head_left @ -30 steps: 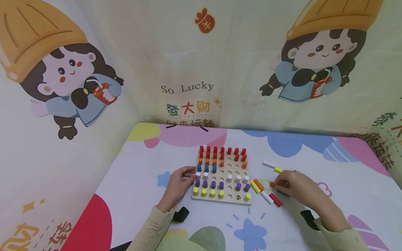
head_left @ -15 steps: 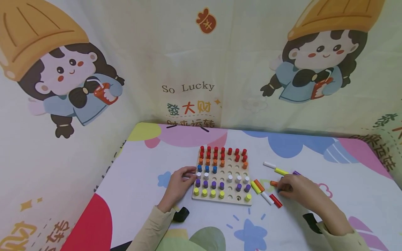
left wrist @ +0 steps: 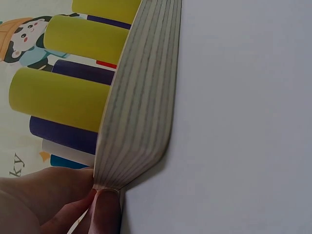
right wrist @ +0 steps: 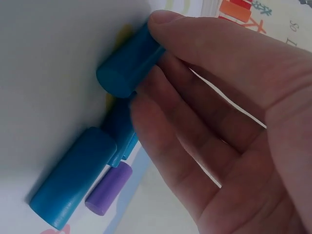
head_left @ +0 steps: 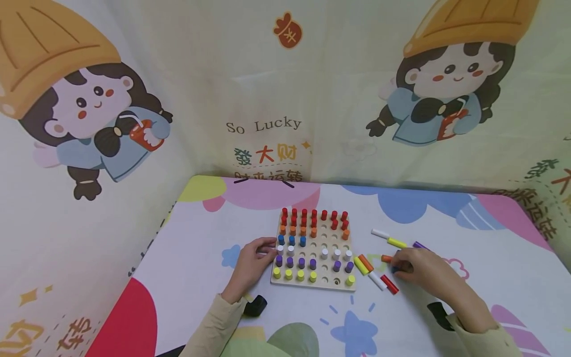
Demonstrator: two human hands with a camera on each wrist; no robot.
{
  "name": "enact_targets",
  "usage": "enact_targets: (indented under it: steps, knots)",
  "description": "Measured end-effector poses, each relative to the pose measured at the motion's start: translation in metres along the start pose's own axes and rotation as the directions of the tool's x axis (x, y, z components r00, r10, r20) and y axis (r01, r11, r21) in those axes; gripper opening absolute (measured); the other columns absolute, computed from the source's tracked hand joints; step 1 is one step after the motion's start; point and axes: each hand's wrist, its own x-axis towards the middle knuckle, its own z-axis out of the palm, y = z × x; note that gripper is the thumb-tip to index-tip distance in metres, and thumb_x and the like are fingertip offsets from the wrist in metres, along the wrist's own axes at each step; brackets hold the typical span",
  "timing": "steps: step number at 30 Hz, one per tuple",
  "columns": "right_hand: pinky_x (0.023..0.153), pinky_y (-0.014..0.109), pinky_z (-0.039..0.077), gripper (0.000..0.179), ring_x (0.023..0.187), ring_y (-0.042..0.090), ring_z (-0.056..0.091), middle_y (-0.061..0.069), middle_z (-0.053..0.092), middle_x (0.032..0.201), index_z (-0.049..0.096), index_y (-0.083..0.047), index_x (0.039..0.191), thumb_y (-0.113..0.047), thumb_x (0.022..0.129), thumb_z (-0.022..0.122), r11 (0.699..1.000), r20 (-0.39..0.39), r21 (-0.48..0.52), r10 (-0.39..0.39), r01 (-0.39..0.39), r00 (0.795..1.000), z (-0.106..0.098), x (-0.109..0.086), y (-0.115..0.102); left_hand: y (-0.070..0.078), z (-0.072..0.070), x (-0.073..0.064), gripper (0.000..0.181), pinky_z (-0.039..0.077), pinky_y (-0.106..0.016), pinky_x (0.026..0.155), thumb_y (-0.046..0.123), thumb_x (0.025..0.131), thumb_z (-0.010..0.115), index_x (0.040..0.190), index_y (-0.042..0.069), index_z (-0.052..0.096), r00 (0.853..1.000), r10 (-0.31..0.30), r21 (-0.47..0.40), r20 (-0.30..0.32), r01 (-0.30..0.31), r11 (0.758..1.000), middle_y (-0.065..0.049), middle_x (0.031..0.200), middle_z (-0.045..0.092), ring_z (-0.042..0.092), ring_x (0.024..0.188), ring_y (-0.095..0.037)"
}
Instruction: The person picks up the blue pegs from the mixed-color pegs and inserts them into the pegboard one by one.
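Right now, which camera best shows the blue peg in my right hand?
The right wrist view: the blue peg appears close up, partly covered by your right hand. The head view shows at most a blue sliver; the left wrist view misses it.

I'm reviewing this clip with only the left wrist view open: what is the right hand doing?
Observer: The right hand pinches a blue peg between thumb and fingers.
Operator: I can't see the far end of the board. What stands in its farthest row?
Observer: Seven red pegs.
Operator: Anything loose beside the board?
Observer: Yes, a loose red peg lies to its right.
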Motion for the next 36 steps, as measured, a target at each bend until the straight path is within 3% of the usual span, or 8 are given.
enact_targets:
  steps: [15, 24, 32, 36]
  knots:
    - [0.064, 0.026, 0.053, 0.017, 0.071, -0.001, 0.055, -0.01, 0.069, 0.084, 0.075, -0.012, 0.091, -0.011, 0.076, 0.083, 1.0, -0.041, -0.024, -0.015, 0.014, 0.999, -0.003, 0.001, -0.003, 0.001, 0.0, -0.001, 0.031, 0.057, -0.035, 0.086, 0.019, 0.094, 0.068, 0.125, 0.012, 0.066, 1.0, -0.002, -0.012, 0.0, 0.002, 1.0, -0.003, 0.114, 0.069, 0.065, 0.099, -0.016]
    - [0.064, 0.026, 0.052, 0.017, 0.072, -0.001, 0.053, -0.009, 0.069, 0.087, 0.076, -0.011, 0.094, -0.008, 0.078, 0.081, 0.998, -0.084, -0.024, -0.062, 0.06, 0.995, -0.006, 0.005, -0.006, -0.001, 0.0, 0.0, 0.03, 0.057, -0.033, 0.084, 0.017, 0.094, 0.068, 0.124, 0.01, 0.067, 1.0, 0.025, -0.011, -0.006, -0.025, 1.0, -0.004, 0.112, 0.069, 0.065, 0.097, -0.016]
    - [0.06, 0.023, 0.042, 0.014, 0.069, 0.001, 0.046, -0.013, 0.055, 0.08, 0.074, -0.011, 0.092, -0.003, 0.081, 0.076, 0.991, -0.142, -0.023, -0.131, 0.129, 0.981, -0.006, 0.009, -0.012, -0.002, -0.001, 0.0, 0.03, 0.057, -0.033, 0.084, 0.017, 0.095, 0.068, 0.123, 0.009, 0.067, 0.999, 0.034, -0.006, -0.006, -0.034, 0.999, -0.005, 0.112, 0.069, 0.065, 0.097, -0.017]
    - [0.059, 0.023, 0.046, 0.014, 0.07, 0.0, 0.05, -0.01, 0.058, 0.083, 0.074, -0.008, 0.094, -0.002, 0.081, 0.077, 0.989, -0.156, -0.02, -0.149, 0.148, 0.976, -0.006, 0.012, -0.015, -0.001, -0.001, -0.001, 0.031, 0.057, -0.033, 0.085, 0.018, 0.095, 0.068, 0.124, 0.01, 0.067, 1.0, 0.021, 0.001, -0.003, -0.021, 1.0, -0.004, 0.113, 0.069, 0.065, 0.098, -0.016]
